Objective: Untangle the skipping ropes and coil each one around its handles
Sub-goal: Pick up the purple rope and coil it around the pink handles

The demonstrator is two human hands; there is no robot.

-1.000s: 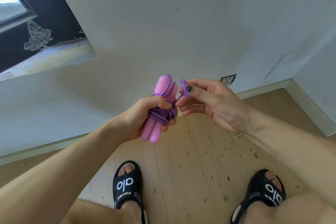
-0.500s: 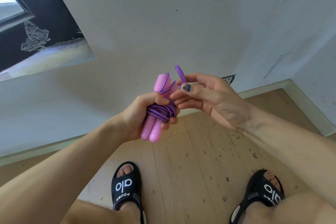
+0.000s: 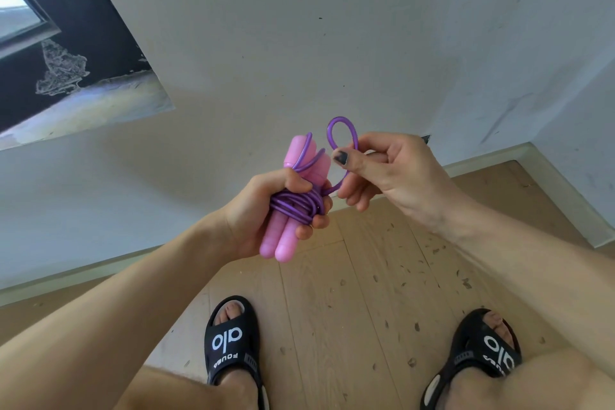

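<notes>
Our left hand point(image 3: 263, 210) clenched round pink handles point(image 3: 286, 236) and coiled purple rope point(image 3: 296, 206), our right hand point(image 3: 389, 170) pinching its loose loop point(image 3: 342, 131)

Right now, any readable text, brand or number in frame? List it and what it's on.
"alo" in white letters, on the strap of the black slide sandal on the left foot.
"FOUBA", seemingly, in small white letters below it on the same strap; the letters are small, so that reading is unsure.
"alo" again, on the strap of the black slide sandal on the right foot; the small line beneath it is too skewed to read.
Nothing readable on the pink plastic handles or the purple rope.
</notes>
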